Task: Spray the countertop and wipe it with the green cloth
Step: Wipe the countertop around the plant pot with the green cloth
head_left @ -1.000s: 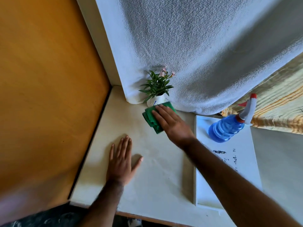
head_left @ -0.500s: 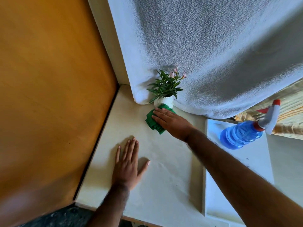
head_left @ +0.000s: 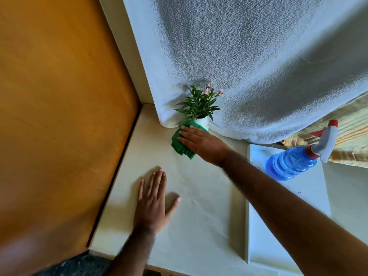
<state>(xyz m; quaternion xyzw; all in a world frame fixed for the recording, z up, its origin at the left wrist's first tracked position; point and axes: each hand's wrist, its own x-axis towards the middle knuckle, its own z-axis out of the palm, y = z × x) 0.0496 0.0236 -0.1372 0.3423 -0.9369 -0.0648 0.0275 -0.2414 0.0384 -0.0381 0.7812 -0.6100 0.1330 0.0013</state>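
A folded green cloth (head_left: 180, 144) lies on the cream countertop (head_left: 199, 196) at the far side, right against the white pot of a small plant (head_left: 199, 104). My right hand (head_left: 201, 142) presses flat on the cloth, fingers pointing left. Nearer the front, my left hand (head_left: 153, 202) rests palm down on the countertop with fingers spread, holding nothing. A blue spray bottle (head_left: 292, 165) with a white and red trigger lies on its side at the right, untouched.
A white board (head_left: 278, 236) sits raised on the right part of the counter under the bottle. An orange wooden panel (head_left: 59, 116) walls off the left. A white textured towel (head_left: 258, 66) hangs behind the plant, with striped yellow fabric (head_left: 354, 124) at the far right.
My right hand has slid the green cloth farther back and left, up against the plant pot. The left hand stays flat in place. The camera view has shifted.
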